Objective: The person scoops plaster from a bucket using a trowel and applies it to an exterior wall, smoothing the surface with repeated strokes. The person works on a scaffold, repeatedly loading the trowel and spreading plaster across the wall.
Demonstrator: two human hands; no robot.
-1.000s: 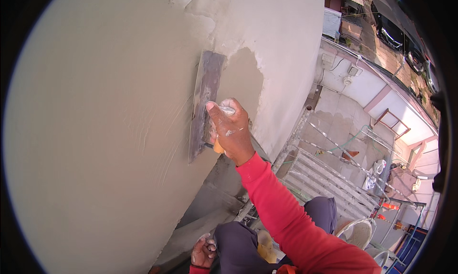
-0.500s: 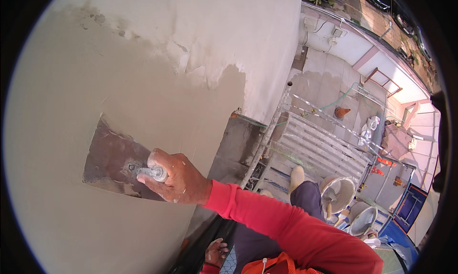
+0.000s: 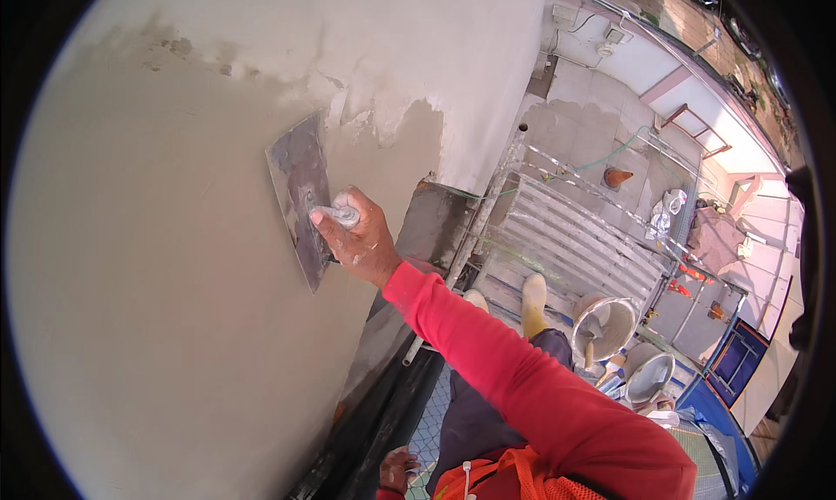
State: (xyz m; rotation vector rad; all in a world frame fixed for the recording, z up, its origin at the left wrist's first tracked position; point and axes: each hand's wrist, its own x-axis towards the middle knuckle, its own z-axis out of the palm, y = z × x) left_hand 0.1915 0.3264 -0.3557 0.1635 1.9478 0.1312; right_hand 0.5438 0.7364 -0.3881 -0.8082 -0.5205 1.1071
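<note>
My right hand (image 3: 359, 237) is closed round the whitish handle of a plastering trowel (image 3: 302, 174). The trowel's broad, stained metal blade stands steeply slanted against the wall, over smooth grey-beige plaster (image 3: 165, 291). From the picture I cannot tell whether the whole blade touches or only one edge. Above, the plaster ends in a ragged border against a paler wall surface (image 3: 392, 39). Down at the lower edge, my left hand (image 3: 398, 469) hangs beside my leg, its fingers curled; whatever is in them is too small to make out.
Scaffold planks (image 3: 588, 239) and metal tubes lie right of the wall. A bucket (image 3: 607, 326) with a tool in it and a second bucket (image 3: 651, 380) stand by my boots (image 3: 534, 304). Farther off are an orange cone (image 3: 616, 178) and a white bag (image 3: 666, 211). Dark pipes (image 3: 383, 413) run below the wall's edge.
My right hand has moved the trowel up and to the right across the plaster. Its blade has turned from lying nearly sideways to standing steeply. The left hand stays low, slightly shifted in the picture.
</note>
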